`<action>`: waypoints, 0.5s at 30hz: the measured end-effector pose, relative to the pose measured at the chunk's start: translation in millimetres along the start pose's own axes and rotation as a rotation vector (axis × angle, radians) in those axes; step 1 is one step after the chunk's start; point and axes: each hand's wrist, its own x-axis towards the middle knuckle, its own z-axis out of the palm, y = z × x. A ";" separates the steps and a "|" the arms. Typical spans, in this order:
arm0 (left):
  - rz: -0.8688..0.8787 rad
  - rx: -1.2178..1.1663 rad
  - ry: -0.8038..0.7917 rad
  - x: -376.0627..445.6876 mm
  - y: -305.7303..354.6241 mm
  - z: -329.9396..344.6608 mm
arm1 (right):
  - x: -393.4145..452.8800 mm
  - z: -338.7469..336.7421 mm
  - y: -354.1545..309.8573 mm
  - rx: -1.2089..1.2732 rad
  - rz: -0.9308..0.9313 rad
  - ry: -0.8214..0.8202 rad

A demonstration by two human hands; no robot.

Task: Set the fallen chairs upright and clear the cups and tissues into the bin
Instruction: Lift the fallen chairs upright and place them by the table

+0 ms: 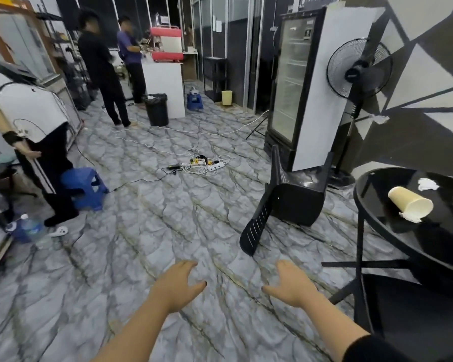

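A black plastic chair point(288, 202) lies tipped over on the marble-patterned floor, legs pointing up and away, its slatted back resting on the floor toward me. My left hand point(179, 284) and my right hand point(289, 283) reach forward over the floor in front of it, both empty with fingers spread, a short way from the chair's back. On the round black table point(377, 212) at the right a paper cup point(409, 203) lies on its side, with crumpled white tissues point(428, 184) behind it. A black bin point(156, 109) stands far off beside a white counter.
A tangle of white cables and a power strip point(207, 164) lies mid-floor. A glass-door fridge point(298, 95) and a standing fan point(356, 74) stand behind the chair. Another black chair point(408, 307) sits under the table. Three people, two blue stools point(85, 188) and a water bottle point(33, 227) are at the left.
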 end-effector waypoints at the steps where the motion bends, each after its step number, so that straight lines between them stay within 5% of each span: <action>1: 0.006 0.016 -0.008 15.3 -3.9 -9.6 | 15.2 -5.7 -6.6 0.005 0.002 0.008; 15: 0.135 -0.018 -0.025 226.7 -61.2 -106.2 | 197.7 -58.5 -78.9 0.027 0.115 0.095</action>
